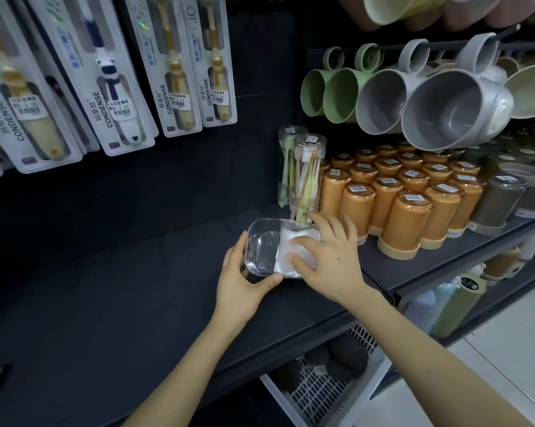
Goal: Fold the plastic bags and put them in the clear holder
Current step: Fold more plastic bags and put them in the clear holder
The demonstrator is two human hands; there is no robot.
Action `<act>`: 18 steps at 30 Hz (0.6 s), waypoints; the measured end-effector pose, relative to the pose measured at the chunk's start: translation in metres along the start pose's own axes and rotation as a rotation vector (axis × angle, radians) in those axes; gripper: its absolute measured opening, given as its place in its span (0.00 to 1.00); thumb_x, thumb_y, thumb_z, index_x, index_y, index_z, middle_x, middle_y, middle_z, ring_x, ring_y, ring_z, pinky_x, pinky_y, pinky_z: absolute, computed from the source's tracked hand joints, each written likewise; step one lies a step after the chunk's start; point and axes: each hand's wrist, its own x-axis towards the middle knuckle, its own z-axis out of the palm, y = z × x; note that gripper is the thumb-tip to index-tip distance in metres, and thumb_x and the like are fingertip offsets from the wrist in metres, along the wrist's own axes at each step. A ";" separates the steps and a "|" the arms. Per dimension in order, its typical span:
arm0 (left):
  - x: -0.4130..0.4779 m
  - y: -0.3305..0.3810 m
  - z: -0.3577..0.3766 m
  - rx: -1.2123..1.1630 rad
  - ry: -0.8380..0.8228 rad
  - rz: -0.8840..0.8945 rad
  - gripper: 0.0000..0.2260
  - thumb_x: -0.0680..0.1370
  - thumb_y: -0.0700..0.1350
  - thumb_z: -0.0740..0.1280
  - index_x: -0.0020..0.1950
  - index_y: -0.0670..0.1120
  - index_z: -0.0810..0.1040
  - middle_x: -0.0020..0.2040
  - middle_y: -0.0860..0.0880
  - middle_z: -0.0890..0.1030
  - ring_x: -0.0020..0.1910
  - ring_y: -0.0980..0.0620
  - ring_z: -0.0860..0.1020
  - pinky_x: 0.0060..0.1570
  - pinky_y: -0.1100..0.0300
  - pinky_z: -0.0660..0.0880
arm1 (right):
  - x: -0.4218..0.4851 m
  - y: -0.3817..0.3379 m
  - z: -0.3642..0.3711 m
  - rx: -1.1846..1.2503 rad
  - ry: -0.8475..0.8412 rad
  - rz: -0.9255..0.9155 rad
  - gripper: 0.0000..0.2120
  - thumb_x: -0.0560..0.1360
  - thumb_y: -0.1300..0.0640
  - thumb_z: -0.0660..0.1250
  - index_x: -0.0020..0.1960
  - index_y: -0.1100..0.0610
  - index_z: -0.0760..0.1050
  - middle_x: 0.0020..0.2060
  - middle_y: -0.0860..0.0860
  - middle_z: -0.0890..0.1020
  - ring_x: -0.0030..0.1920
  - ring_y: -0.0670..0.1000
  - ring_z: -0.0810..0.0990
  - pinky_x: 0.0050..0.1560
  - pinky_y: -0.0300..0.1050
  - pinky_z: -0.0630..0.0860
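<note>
Holder: clear holder (261,245) sits on the dark shelf (137,288).
Bags: folded white plastic bags (286,241) lie in its right half.
Left hand (240,282): grips the holder's left end, thumb on near rim.
Right hand (331,257): fingers spread, pressing the bags.

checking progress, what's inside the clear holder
Folded white plastic bags fill the right part of the clear holder; its left part looks bare. The right hand covers the rest of them.
</note>
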 end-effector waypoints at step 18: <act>0.018 0.014 -0.019 0.422 -0.211 0.037 0.56 0.63 0.47 0.81 0.78 0.58 0.44 0.68 0.62 0.56 0.71 0.59 0.56 0.67 0.65 0.57 | 0.010 0.001 0.010 -0.156 -0.097 0.018 0.21 0.52 0.39 0.81 0.43 0.44 0.84 0.52 0.55 0.79 0.48 0.60 0.78 0.45 0.54 0.72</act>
